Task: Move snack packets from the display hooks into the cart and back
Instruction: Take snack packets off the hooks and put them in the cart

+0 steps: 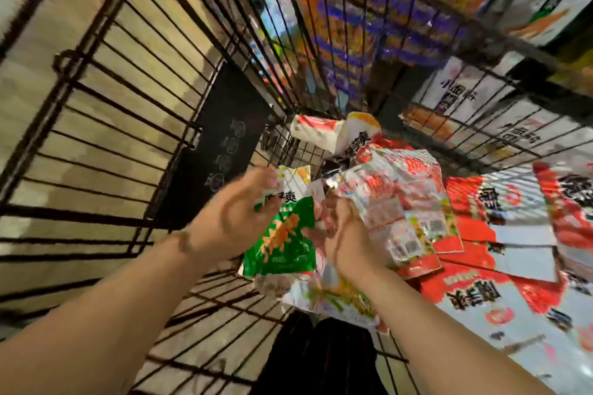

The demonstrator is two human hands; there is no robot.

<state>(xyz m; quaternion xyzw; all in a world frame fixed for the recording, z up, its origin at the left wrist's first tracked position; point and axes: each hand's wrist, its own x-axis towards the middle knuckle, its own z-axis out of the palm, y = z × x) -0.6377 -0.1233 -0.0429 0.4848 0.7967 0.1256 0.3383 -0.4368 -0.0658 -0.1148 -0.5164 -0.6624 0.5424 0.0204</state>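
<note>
Head view, motion-blurred. Both my hands are down inside the wire cart (80,214). My left hand (236,218) has its fingers curled on the upper left edge of a green packet (282,237). My right hand (348,245), just beside it, clamps the lower edge of a red-and-silver packet (401,199); I cannot make out the single fingertips.

Room: bare wire floor lies to my left, up to the black panel (221,151) on the cart's left wall. The right side is crowded.

Contents: a heap of red packets (475,285) fills the right half, and a white packet (321,135) lies at the far end. Stocked shelves (353,26) show through the far wires.
</note>
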